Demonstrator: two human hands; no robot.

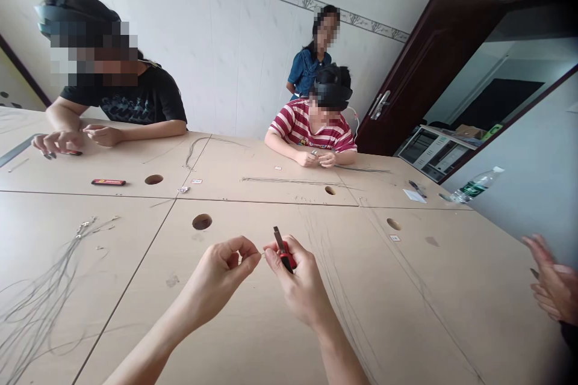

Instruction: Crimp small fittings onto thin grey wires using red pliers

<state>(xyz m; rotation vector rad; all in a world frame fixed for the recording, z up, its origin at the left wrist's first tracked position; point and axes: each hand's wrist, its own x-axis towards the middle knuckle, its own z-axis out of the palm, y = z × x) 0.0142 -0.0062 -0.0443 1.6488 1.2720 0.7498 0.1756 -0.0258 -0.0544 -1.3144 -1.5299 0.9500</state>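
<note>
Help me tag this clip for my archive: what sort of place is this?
Probably a small workroom for handwork, perhaps in an office. Thin wires lie bunched on joined tables, a seated person in stripes bends over small work, and the right hand holds a small tool.

Passage runs over bare tabletop [239, 331] at 6 o'clock between left forearm [156, 337] and right forearm [341, 337]; wire bundle [58, 271] obstructs 8 o'clock, loose wires [424, 295] 4–5 o'clock.
</note>
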